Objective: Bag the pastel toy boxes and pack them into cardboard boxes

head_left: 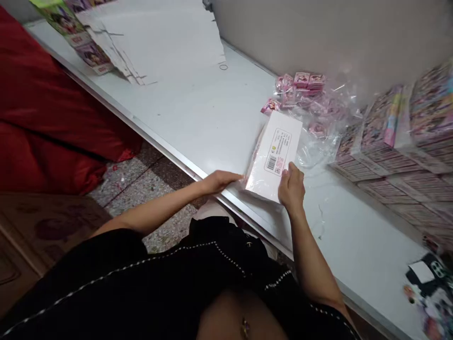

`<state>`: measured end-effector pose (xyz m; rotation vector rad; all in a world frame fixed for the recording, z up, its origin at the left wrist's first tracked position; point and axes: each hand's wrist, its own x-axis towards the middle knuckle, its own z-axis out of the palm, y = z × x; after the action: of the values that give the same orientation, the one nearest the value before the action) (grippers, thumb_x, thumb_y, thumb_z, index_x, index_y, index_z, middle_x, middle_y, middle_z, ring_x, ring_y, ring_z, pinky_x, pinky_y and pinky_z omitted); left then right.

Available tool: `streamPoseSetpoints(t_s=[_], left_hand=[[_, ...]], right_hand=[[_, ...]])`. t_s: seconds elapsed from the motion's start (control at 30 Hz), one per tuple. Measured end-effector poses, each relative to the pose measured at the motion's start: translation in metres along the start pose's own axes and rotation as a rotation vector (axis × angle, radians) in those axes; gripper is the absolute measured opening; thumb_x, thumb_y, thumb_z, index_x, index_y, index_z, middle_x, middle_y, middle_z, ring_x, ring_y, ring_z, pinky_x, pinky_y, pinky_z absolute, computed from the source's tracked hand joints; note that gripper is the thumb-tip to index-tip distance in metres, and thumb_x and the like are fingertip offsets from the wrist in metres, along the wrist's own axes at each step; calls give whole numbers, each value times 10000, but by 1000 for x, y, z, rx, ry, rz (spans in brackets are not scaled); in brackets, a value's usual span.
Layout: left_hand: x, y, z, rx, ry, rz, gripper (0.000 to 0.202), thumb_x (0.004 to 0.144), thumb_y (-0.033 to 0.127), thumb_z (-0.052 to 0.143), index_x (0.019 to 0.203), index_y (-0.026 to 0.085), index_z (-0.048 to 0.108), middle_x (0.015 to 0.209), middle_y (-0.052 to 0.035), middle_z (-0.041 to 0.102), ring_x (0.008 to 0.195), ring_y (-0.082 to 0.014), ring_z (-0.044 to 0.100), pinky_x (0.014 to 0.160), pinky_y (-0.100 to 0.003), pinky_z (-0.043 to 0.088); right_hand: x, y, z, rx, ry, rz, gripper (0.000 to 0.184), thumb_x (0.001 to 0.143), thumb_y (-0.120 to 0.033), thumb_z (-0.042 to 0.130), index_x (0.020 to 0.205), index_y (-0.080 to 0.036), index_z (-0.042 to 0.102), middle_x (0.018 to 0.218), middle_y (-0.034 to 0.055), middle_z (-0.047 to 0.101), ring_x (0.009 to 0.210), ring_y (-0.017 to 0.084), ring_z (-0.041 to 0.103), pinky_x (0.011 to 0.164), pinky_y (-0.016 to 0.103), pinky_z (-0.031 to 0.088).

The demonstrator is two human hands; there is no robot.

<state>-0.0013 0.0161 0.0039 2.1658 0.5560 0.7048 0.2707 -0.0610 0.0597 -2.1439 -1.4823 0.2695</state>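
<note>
A white box point(288, 125) with a printed barcode label and a shiny clear wrap lies between my hands, over the white table. My left hand point(222, 180) pinches its near left corner, the fingers partly hidden under the edge. On the near right side my right hand point(293, 189) grips the box, thumb and fingers on its top face and edge. Just beyond the box sits a crumpled clear plastic bag point(311, 148) with several small pink packs point(309, 81) in and around it.
Stacks of wrapped, colourfully printed boxes point(380, 123) stand at the right. White cardboard sheets point(159, 38) and printed cartons point(76, 40) occupy the far left. Dark and pale small items point(424, 274) lie at the lower right. Red cloth point(53, 104) hangs beside the table's left edge.
</note>
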Motion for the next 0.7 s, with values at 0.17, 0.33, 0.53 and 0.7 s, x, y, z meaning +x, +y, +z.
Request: streamPoseSetpoints(t_s=[0.17, 0.33, 0.53, 0.7], left_hand=[[8, 18, -22, 170, 519, -400, 201, 927, 288, 568, 1018, 202, 726, 891, -35, 772, 754, -152, 727, 777, -314, 594], [-46, 86, 43, 21, 489, -361, 344, 992, 347, 484, 1227, 155, 644, 1122, -103, 742, 999, -190, 727, 880, -345, 602], [-23, 86, 89, -168, 430, -370, 646, 976, 447, 498, 1533, 166, 332, 1528, -145, 421, 1415, -265, 426, 1170, -486, 404], [13, 77, 83, -228, 468, -446, 894, 845, 561, 670, 1549, 154, 299, 1513, -162, 444, 1390, -326, 455, 1155, -512, 420]], right_hand=[[0, 3, 2, 8, 6, -1, 585, 978, -458, 289, 1437, -131, 444, 1372, 197, 515, 1272, 301, 485, 1043, 522, 423], [1, 6, 4, 23, 23, -11, 576, 981, -460, 288, 1436, -142, 442, 1357, 198, 517, 1253, 305, 500, 1015, 525, 445], [0, 7, 5, 22, 5, -19, 595, 975, -471, 291, 1446, -139, 438, 1362, 209, 508, 1218, 323, 527, 987, 551, 457], [5, 10, 3, 108, 8, -13, 615, 975, -539, 321, 1441, -165, 465, 1377, 200, 525, 1261, 335, 519, 1020, 564, 441]])
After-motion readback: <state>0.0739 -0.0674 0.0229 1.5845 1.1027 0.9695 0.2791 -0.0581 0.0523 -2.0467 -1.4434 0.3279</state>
